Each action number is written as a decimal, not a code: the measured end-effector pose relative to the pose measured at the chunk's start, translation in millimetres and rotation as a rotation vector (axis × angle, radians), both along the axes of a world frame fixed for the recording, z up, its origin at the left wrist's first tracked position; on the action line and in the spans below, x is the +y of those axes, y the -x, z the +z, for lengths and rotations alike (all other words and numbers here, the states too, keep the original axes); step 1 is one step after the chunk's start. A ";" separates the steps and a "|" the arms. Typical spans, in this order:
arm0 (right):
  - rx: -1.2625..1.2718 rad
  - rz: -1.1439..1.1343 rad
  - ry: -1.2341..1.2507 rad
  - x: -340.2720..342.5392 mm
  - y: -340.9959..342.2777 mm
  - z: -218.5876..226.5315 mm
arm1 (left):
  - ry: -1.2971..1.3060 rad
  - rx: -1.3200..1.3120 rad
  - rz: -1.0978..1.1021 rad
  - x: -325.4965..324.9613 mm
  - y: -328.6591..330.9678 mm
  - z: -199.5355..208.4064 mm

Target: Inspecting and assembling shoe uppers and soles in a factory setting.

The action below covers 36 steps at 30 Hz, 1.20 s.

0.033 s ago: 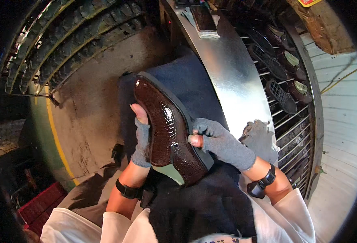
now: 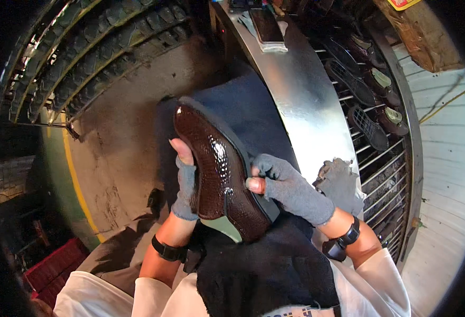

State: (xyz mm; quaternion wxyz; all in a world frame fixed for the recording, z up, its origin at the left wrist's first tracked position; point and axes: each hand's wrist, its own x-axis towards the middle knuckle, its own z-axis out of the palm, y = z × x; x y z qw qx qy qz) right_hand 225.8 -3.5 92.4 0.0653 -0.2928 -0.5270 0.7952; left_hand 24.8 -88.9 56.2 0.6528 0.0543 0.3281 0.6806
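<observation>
Hardly anything has moved since the earlier frame: the view shifts very slightly, and both hands keep the same hold on the brown shoe (image 2: 210, 158). The shoe is over the person's lap, above dark blue cloth (image 2: 243, 98) and to the left of the metal table (image 2: 309, 103). Its toe points away from the person, its sole faces right, and its pale green lining (image 2: 223, 228) shows at the near end.

The left hand (image 2: 186, 182), in a grey fingerless glove, closes around the left side of the shoe, its thumb resting along the upper; its other fingers are hidden. The right hand (image 2: 293, 185), gloved alike, grips the sole edge, the thumb on the shoe's side and the fingers bent behind.

A dark, flat rectangular object (image 2: 267, 25) lies on a white cloth (image 2: 274, 47) at the far end of the table, and a grey rag (image 2: 338, 185) lies at the near end. Beyond the table, a barred rack (image 2: 383, 182) carries dark soles (image 2: 368, 127) and more shoes (image 2: 381, 79). Another rack (image 2: 66, 126) full of dark shoes (image 2: 121, 45) stands at the far left.
</observation>
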 end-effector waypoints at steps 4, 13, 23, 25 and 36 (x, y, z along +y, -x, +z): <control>0.198 -0.265 -0.247 10.2 24.5 12.7 | -0.088 0.208 -0.088 -0.5 -10.7 25.9; 0.286 -0.226 -0.743 7.9 48.7 45.2 | 0.032 0.574 0.076 -15.1 -18.4 40.1; 0.261 -0.283 -0.020 -4.0 33.5 -13.7 | 0.171 1.196 0.083 -15.4 5.9 61.9; 0.368 -0.216 0.531 7.0 35.2 -14.7 | -0.156 1.040 0.152 12.5 21.7 64.2; 0.144 -0.118 0.278 -9.0 0.9 -9.4 | -0.050 0.655 0.250 35.4 2.8 28.7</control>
